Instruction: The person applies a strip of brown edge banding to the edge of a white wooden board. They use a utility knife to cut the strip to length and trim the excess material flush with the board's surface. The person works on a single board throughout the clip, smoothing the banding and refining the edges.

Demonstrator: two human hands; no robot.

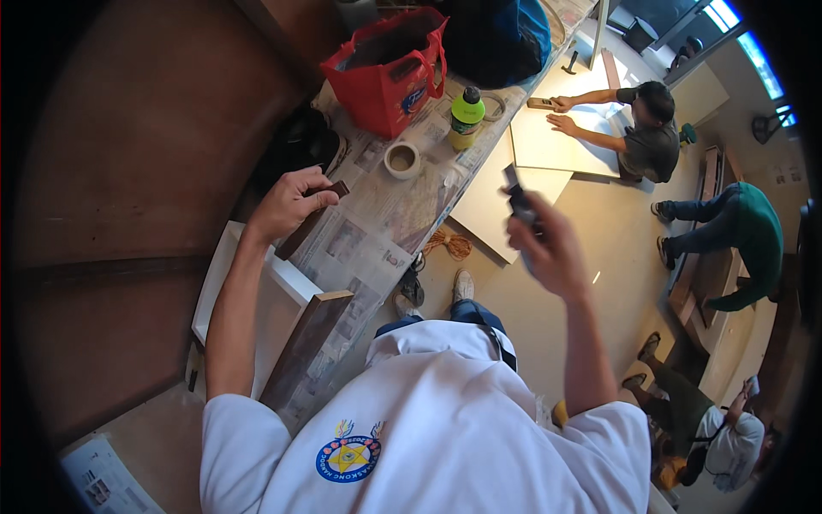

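The brown wood strip is up over the paper-covered tabletop. The left hand has a narrow grip, with fingers and thumb pinched on the strip. The right hand is wrapped around a dark tool, too blurry to name, well apart from the strip. The work looks unfinished, but how much is left cannot be told. Near the left arm is a white wooden box frame. Farther off stand a green bottle and a red bag.

white shirt, short sleeves | round blue-rimmed emblem, yellow star | dark-blue trousers | pale shoes | hands bare
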